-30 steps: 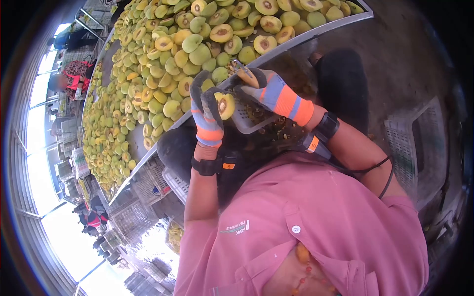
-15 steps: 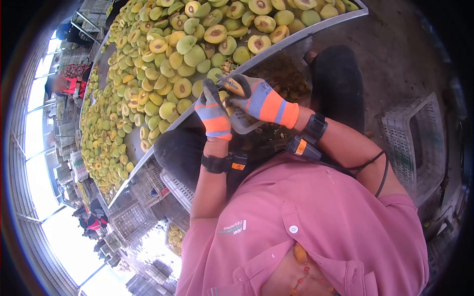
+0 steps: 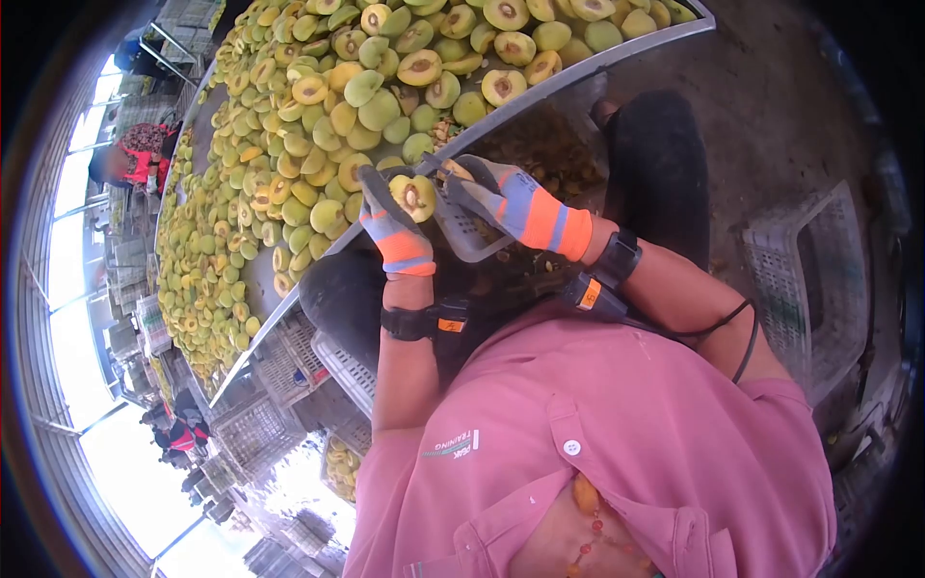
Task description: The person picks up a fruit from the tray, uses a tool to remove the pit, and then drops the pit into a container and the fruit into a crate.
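Note:
A yellow-green halved stone fruit, which looks like a peach half (image 3: 414, 197), has its cut face and brownish middle turned up. My left hand (image 3: 393, 217), in a grey and orange glove, is closed around it from the left. My right hand (image 3: 511, 200), in a matching glove, grips a small pitting knife (image 3: 451, 169) with a yellowish handle and dark metal end, just right of the fruit. The fingers partly hide this knife. Beyond both hands, many such halves (image 3: 332, 144) lie heaped on a metal-edged table (image 3: 540, 89).
Below my hands stands a grey plastic container (image 3: 472, 241), partly hidden by my right hand. Brown scraps (image 3: 554, 144) lie under the table edge. A white crate (image 3: 805, 279) sits at the right, another crate (image 3: 345, 366) by my left knee. Other people (image 3: 145, 159) are at the far left.
My hands have moved apart, the left one shifting left with the peach half, whose cut face now shows. The knife has turned and drawn back slightly from the fruit.

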Demonstrator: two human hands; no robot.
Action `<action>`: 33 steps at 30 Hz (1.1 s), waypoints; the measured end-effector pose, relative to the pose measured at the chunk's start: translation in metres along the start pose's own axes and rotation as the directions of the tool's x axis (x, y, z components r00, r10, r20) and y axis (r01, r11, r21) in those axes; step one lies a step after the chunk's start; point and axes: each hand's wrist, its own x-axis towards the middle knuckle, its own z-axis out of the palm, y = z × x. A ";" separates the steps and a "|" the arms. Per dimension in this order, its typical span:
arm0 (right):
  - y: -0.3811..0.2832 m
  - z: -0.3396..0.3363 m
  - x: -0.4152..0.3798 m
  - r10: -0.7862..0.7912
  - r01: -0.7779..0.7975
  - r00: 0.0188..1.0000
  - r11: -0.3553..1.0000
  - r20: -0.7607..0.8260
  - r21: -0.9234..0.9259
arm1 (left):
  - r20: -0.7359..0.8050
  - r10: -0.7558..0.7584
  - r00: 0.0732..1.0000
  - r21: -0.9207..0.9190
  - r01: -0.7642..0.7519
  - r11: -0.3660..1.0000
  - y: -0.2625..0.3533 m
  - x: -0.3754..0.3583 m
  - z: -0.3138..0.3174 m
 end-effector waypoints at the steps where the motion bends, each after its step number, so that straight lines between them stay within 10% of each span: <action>1: 0.001 -0.002 0.000 0.011 -0.011 1.000 0.999 0.012 0.030 | -0.033 -0.054 0.998 -0.067 0.051 0.996 0.005 0.001 -0.001; 6: 0.009 -0.009 0.002 0.138 -0.204 0.968 0.921 0.210 0.333 | 0.079 -0.036 0.996 -0.176 0.050 0.983 0.024 -0.009 0.002; 8: -0.007 -0.017 0.002 0.279 -0.378 0.911 0.860 0.304 0.343 | 0.118 0.117 0.986 0.067 -0.125 0.990 0.025 -0.012 -0.002; 23: -0.020 -0.005 0.005 -0.174 0.172 0.985 0.948 0.016 -0.269 | 0.024 -0.078 0.997 -0.175 0.081 0.981 0.030 -0.020 0.013; 33: -0.006 -0.007 0.001 0.066 -0.051 0.993 0.988 0.096 -0.148 | 0.060 0.094 0.994 -0.003 -0.094 0.996 0.016 -0.021 0.015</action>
